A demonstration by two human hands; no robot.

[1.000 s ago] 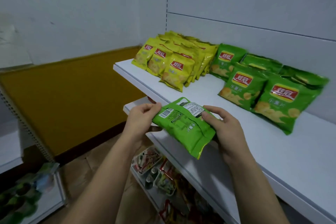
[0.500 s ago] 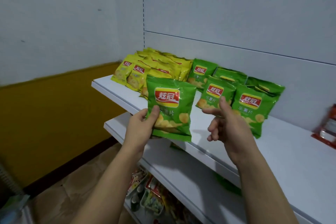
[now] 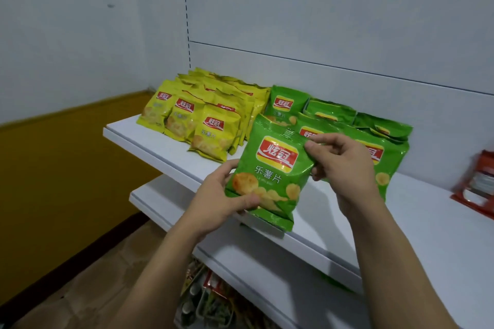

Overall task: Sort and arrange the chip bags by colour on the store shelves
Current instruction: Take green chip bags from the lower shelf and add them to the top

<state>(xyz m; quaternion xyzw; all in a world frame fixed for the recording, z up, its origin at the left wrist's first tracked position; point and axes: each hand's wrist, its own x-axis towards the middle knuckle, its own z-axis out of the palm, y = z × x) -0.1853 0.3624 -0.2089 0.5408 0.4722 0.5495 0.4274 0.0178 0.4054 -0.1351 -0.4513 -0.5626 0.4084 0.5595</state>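
Observation:
I hold a green chip bag (image 3: 274, 171) front side up, over the front edge of the upper white shelf (image 3: 433, 227). My left hand (image 3: 222, 200) pinches its lower left corner. My right hand (image 3: 339, 165) grips its upper right edge. Behind it, several green bags (image 3: 331, 115) lie in a group on the shelf, partly hidden by my right hand. To their left sits a dense group of yellow bags (image 3: 205, 112).
A red bag (image 3: 478, 181) lies at the shelf's far right edge. A lower white shelf (image 3: 267, 270) juts out below, and mixed snack packs (image 3: 208, 299) sit under it near the floor. A white back panel rises behind the bags.
The green bag was turned from its back to its front, then carried right and forward toward the green group. My right hand, free half a second ago, now grips its top edge.

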